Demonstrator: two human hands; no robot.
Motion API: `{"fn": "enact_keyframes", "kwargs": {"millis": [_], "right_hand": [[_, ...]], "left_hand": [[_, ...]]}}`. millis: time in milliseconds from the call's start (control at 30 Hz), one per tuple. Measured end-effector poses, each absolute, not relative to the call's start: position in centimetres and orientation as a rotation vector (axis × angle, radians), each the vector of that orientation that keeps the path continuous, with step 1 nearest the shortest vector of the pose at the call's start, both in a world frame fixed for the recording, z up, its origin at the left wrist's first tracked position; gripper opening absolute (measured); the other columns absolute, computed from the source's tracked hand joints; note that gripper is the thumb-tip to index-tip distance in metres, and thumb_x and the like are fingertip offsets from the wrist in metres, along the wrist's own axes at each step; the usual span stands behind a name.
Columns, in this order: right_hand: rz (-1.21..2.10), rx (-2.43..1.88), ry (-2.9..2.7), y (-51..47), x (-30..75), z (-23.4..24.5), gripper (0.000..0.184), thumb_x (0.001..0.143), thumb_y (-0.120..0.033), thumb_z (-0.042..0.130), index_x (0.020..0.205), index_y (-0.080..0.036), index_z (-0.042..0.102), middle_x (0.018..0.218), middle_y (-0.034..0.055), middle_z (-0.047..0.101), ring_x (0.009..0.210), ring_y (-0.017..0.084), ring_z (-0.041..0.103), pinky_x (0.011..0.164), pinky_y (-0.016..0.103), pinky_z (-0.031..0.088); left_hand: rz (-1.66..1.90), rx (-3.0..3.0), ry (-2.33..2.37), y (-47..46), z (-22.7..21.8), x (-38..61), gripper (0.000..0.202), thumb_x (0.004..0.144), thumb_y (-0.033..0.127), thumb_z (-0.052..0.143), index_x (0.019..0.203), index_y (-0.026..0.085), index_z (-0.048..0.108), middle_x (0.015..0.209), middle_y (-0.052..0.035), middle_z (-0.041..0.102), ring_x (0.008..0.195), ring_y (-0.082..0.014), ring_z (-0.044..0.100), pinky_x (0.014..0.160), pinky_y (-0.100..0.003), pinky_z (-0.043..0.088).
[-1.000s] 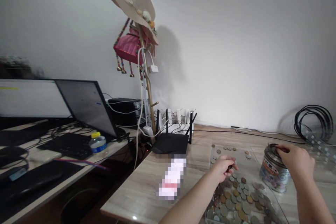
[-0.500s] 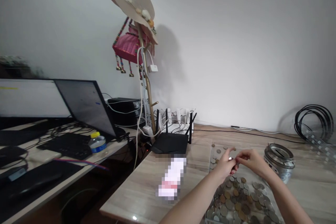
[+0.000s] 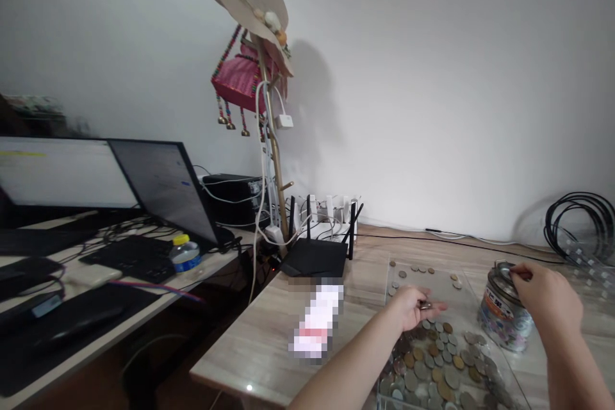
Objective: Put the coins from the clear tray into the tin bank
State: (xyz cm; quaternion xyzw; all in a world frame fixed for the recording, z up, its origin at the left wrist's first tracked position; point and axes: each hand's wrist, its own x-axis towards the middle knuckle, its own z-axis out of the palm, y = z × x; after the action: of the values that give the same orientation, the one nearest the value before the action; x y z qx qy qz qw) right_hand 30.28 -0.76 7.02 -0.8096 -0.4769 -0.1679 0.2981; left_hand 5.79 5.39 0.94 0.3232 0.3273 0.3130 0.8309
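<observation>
My left hand point(image 3: 417, 309) is turned palm up over the clear tray point(image 3: 473, 295), fingers stretched out, with a few coins point(image 3: 425, 305) lying in it. Beneath and in front of it, many loose silver and brass coins point(image 3: 435, 359) are spread over the tray. To the right stands a round metal coin tin point(image 3: 507, 323) with a printed side and a slotted lid. My right hand point(image 3: 545, 291) is at the top of this tin, its thumb and finger pinched together over the lid. Whatever is between those fingertips is hidden.
Left of the tray lies a blurred-out phone-like object point(image 3: 318, 323). Behind it sits a black router point(image 3: 314, 257) with upright antennas. Coiled black cable point(image 3: 579, 224) rests at the back right. A second desk with monitors point(image 3: 163, 186) and a bottle point(image 3: 185, 255) is on the left.
My right hand has left my left hand and moved right to the tin's lid. The left hand has opened out, showing the coins on it. The view has shifted slightly.
</observation>
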Motion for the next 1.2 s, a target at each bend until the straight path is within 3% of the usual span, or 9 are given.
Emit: {"fn": "enact_keyframes", "kwargs": {"millis": [100,200,333,500,633,833,1033,1133,1200], "right_hand": [[-0.44,-2.176,-1.295,-0.3,31.6,6.3,0.029,0.062,-0.045,0.044,0.075,-0.029,0.065,0.063,0.0076,0.059,0.06,0.023,0.05,0.05,0.03,0.029],[-0.41,-2.179,-1.288,0.1,32.3,6.1,0.03,0.062,-0.046,0.045,0.074,-0.029,0.066,0.064,0.0073,0.059,0.061,0.023,0.051,0.051,0.031,0.029],[-0.389,-2.15,-1.321,-0.3,32.3,6.9,0.032,0.06,-0.051,0.047,0.073,-0.029,0.066,0.068,0.0067,0.061,0.065,0.024,0.051,0.051,0.031,0.028],[-0.608,-1.78,-1.256,-0.8,27.5,8.1,0.037,0.07,-0.048,0.04,0.084,-0.022,0.063,0.085,0.0068,0.061,0.076,0.022,0.05,0.062,0.031,0.034],[-0.063,-1.577,-1.813,0.0,21.7,7.4,0.036,0.073,-0.046,0.037,0.072,-0.019,0.062,0.064,0.0042,0.061,0.056,0.014,0.049,0.052,0.024,0.034],[0.43,-1.48,-2.121,1.5,19.2,5.6,0.034,0.074,-0.04,0.037,0.063,-0.019,0.061,0.055,0.0017,0.062,0.052,0.013,0.051,0.051,0.023,0.033],[0.647,-1.435,-2.094,2.0,19.9,4.7,0.028,0.071,-0.037,0.042,0.065,-0.017,0.061,0.054,0.0017,0.061,0.051,0.013,0.053,0.053,0.022,0.036],[0.406,-1.495,-2.029,1.7,20.1,5.2,0.026,0.068,-0.039,0.047,0.063,-0.018,0.062,0.056,0.0017,0.06,0.054,0.013,0.052,0.054,0.022,0.036],[0.124,-1.584,-1.863,1.1,20.7,6.1,0.028,0.069,-0.043,0.046,0.067,-0.02,0.063,0.062,0.0021,0.061,0.058,0.013,0.051,0.055,0.023,0.035]], "left_hand": [[0.664,0.758,0.721,5.3,0.9,5.8,0.021,0.071,0.007,0.042,0.092,0.009,0.039,0.078,-0.015,0.06,0.07,-0.0181,0.061,0.052,-0.019,0.043],[0.57,0.873,0.714,5.5,0.8,5.8,0.015,0.075,0.013,0.042,0.089,0.011,0.041,0.079,-0.0143,0.061,0.059,-0.014,0.06,0.038,-0.014,0.031],[0.456,0.926,0.664,5.7,0.7,5.6,0.022,0.081,0.033,0.033,0.087,0.014,0.044,0.065,-0.0076,0.059,0.033,-0.0035,0.038,0.033,-0.015,0.013],[0.477,0.92,0.714,5.6,1.0,5.6,0.032,0.08,0.043,0.027,0.089,0.018,0.045,0.045,0.0038,0.043,0.029,-0.0028,0.023,0.035,-0.017,0.007],[0.577,0.987,0.687,5.5,1.0,5.9,0.041,0.076,0.052,0.028,0.096,0.019,0.043,0.046,0.0038,0.044,0.03,-0.0036,0.024,0.036,-0.016,0.007],[0.548,1.07,0.566,5.1,1.5,6.1,0.065,0.069,0.069,0.009,0.105,0.022,0.036,0.044,0.0048,0.043,0.028,-0.0047,0.023,0.036,-0.015,0.01],[0.433,1.107,0.472,4.7,1.9,6.1,0.068,0.067,0.071,0.006,0.103,0.023,0.037,0.047,0.0035,0.046,0.028,-0.0047,0.025,0.035,-0.015,0.012],[0.443,1.016,0.522,5.0,1.6,6.1,0.057,0.072,0.064,0.014,0.098,0.021,0.041,0.047,0.0018,0.047,0.029,-0.0056,0.027,0.034,-0.016,0.014],[0.483,0.926,0.628,5.3,1.2,6.1,0.038,0.077,0.047,0.028,0.092,0.016,0.045,0.047,0.0003,0.048,0.03,-0.0056,0.029,0.034,-0.016,0.015]]}}
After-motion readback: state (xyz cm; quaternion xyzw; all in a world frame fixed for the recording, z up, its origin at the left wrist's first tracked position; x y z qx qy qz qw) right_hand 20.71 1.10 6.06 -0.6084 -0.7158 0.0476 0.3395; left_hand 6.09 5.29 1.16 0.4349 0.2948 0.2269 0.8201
